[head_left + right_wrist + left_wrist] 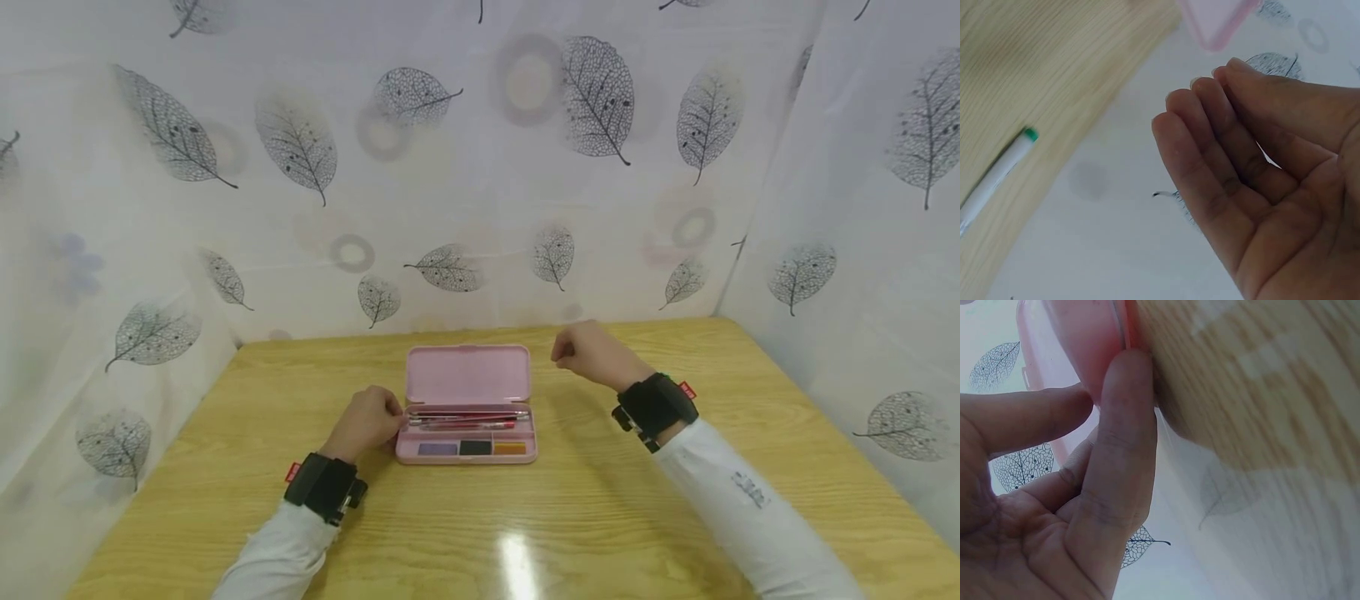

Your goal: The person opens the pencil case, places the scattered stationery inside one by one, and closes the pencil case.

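A pink pencil case (467,433) lies on the table with its lid (468,373) raised at the back. Several slim pens or pencils (465,419) fill its rear compartment. Lilac (437,449), dark (475,447) and orange (510,448) blocks lie along the front one. At the case's left side, my left hand (366,423) pinches the edge between thumb (1041,415) and fingers. My right hand (597,354) hovers to the right of the lid, fingers loosely bent and thumb close to the index finger. Nothing shows in its grasp in the right wrist view.
A white pen with a green end (997,178) lies on the wood-grain table (450,533) in the right wrist view. White leaf-print sheets (480,183) enclose the table at the back and both sides. Black cameras (654,408) are strapped to both wrists.
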Tool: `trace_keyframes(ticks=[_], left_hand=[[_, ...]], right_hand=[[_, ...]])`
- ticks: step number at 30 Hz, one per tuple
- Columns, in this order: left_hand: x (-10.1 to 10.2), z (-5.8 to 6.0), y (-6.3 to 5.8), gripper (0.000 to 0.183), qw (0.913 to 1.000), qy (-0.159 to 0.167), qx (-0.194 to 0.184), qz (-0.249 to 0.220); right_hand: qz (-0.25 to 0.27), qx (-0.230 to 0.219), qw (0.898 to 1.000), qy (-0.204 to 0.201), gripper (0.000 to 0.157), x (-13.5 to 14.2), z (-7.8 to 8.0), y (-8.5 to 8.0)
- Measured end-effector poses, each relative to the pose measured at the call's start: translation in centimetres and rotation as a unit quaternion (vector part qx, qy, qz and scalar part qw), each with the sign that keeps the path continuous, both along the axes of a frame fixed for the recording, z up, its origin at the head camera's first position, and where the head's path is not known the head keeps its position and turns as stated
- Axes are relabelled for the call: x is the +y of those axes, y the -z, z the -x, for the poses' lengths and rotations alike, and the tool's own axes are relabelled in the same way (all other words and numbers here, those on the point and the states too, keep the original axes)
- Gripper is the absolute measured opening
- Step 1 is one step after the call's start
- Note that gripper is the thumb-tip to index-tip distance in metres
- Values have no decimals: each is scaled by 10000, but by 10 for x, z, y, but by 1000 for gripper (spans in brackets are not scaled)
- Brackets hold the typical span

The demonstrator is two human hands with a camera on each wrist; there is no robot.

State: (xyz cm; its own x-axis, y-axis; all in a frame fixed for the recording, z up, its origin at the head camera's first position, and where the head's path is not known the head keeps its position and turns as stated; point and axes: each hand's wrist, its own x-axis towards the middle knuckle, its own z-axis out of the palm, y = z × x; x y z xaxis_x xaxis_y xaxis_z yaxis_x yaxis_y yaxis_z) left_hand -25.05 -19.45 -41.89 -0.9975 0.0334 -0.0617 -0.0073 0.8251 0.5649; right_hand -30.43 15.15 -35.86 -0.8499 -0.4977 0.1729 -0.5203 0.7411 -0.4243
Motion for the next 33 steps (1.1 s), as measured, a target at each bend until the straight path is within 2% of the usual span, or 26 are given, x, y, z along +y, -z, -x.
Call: trace_keyframes(ticks=[7, 16, 23, 33], left_hand=[[-1, 1, 2, 11, 10000, 1, 25, 20], [-1, 1, 1, 11, 10000, 42, -1, -2], [0, 1, -1, 10, 9999, -17, -56, -83], [0, 1, 0, 10, 10000, 46, -61, -16]], right_hand=[[-187, -52, 9994, 272, 10, 31, 11, 6], [-369, -252, 9971, 610, 19, 62, 26, 23], [-511, -256, 9935, 987, 21, 76, 34, 32], [-649, -346, 9912, 1096, 18, 87, 38, 44]])
